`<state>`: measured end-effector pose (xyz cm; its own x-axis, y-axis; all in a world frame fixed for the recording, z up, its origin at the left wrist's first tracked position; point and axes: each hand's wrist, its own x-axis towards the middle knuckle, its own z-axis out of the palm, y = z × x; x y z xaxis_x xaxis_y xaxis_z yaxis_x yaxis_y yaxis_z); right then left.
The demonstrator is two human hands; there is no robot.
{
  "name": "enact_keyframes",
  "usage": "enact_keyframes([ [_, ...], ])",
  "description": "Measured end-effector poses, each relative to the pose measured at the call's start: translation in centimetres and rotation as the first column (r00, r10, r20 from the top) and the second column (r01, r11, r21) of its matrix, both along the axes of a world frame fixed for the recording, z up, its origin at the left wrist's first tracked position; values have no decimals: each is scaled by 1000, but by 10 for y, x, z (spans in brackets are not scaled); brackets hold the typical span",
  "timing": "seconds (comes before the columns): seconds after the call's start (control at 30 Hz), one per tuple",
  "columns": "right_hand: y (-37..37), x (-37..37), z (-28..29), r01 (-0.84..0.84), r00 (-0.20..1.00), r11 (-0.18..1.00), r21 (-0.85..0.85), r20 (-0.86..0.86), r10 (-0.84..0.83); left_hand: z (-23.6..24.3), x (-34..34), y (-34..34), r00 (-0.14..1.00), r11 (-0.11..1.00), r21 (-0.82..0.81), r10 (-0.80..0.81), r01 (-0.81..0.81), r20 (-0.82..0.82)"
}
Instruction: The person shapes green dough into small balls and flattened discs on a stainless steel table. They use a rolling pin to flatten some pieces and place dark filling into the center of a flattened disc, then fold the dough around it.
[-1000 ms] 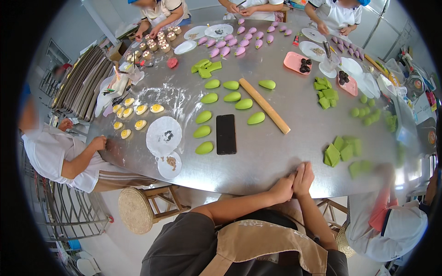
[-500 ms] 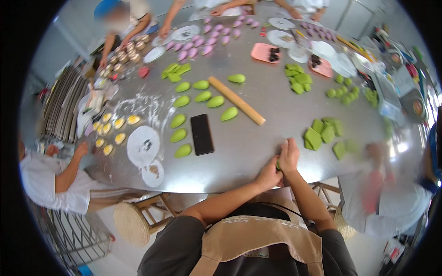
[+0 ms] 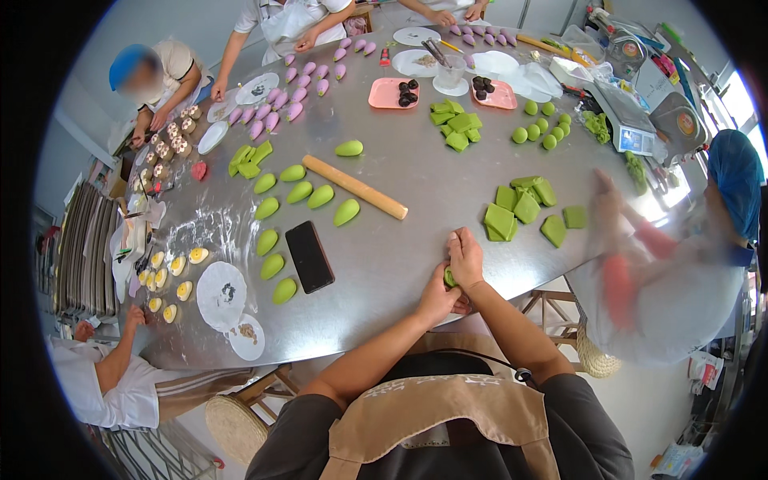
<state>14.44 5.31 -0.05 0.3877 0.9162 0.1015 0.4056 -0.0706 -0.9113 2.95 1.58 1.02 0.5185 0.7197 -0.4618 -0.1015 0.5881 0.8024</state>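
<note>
Dough [image 3: 450, 277], green, mostly hidden, clasped between both hands [image 3: 466, 260]

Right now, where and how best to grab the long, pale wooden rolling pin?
I'd take the rolling pin by its near-right half, from above and the right, thumb and fingers across its width. It's a slim, straight cylinder lying flat, its near end pointing toward the person's right hand; smooth green egg-shaped pieces lie close along its near-left side.

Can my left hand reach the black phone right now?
Probably yes: nothing stands between your left hand and the black phone, though that hand seems busy holding a green piece.
</note>
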Motion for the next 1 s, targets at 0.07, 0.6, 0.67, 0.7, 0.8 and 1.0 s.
enact_keyframes([
  [0.07,-8,-3,7,-34,993,991,-128,-117,19,-1,-7,2,991,979,172,-95,111,-99],
  [0.6,-44,-22,11,-103,974,986,130,214,74,0,-15,-12,946,903,378,-85,206,-313],
  [0.67,-20,-13,6,-48,977,991,127,213,20,6,-12,-11,960,921,355,-57,157,-275],
  [0.7,-7,-9,2,-20,977,992,126,212,-7,10,-8,-9,980,963,254,-37,88,-198],
  [0.8,2,-3,-9,60,992,994,-91,-105,-69,16,1,-2,999,999,-38,37,-37,20],
  [1.0,-46,-21,3,-130,972,969,211,221,82,19,-17,-14,941,936,266,-146,231,-304],
])
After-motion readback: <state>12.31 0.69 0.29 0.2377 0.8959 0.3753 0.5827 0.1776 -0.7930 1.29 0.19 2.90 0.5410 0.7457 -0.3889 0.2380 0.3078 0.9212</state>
